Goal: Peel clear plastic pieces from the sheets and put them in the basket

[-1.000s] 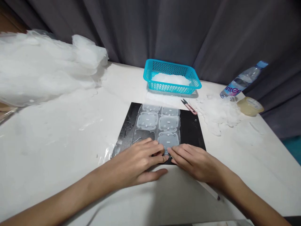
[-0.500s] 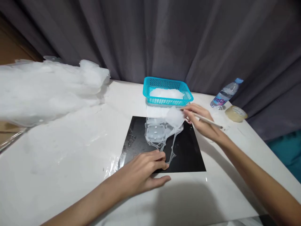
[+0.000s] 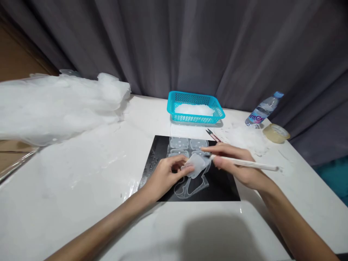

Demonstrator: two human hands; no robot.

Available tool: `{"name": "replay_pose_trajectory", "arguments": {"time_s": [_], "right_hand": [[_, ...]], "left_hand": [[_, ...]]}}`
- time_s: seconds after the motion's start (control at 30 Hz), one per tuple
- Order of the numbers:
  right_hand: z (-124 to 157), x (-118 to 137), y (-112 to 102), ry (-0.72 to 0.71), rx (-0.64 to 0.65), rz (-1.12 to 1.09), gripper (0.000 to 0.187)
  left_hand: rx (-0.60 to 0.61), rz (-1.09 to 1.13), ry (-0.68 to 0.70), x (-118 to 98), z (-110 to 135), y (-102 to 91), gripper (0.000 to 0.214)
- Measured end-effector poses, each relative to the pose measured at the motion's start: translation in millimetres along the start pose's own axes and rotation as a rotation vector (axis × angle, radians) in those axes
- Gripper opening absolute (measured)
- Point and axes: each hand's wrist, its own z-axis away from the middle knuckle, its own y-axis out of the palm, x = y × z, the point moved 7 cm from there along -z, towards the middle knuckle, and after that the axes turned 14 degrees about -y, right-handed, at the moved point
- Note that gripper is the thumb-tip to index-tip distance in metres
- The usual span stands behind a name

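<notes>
My left hand (image 3: 174, 170) pinches a small translucent white plastic piece (image 3: 196, 165) between thumb and fingers. Closed around a slim white pen-like tool (image 3: 244, 163) is my right hand (image 3: 235, 163); the tool's dark tip is close to the piece's right edge, and whether they touch I cannot tell. Beneath both hands lies a black mat (image 3: 223, 186). On it rests a clear moulded sheet with rounded square sections (image 3: 179, 142), partly covered by my hands. Thin clear strips (image 3: 187, 190) trail below the piece over the mat.
Behind the mat stands a blue basket (image 3: 195, 119) with white pieces inside. Dark-tipped snips (image 3: 213, 135) lie at the mat's far right, near white scraps (image 3: 247, 137). Further right are a water bottle (image 3: 262, 110) and a tape roll (image 3: 276, 133). A large translucent plastic heap (image 3: 59, 108) fills the left.
The white piece has come from beside my right hand near the basket down over the mat, where my left hand now holds it. My left hand has lifted off the strips. The snips are uncovered.
</notes>
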Motion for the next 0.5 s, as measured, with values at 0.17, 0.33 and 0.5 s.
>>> {"name": "replay_pose_trajectory", "arguments": {"time_s": [0.17, 0.33, 0.5], "right_hand": [[12, -27, -10, 0.002, -0.163, 0.262, 0.03], [14, -31, 29, -0.099, -0.032, 0.359, 0.023], [17, -27, 46, -0.116, -0.147, 0.261, 0.02]], "left_hand": [[0.054, 0.28, -0.089, 12, -2, -0.4, 0.023], [-0.034, 0.229, -0.082, 6, 3, -8.4, 0.015], [-0.028, 0.13, -0.085, 8, 6, -6.5, 0.017]]}}
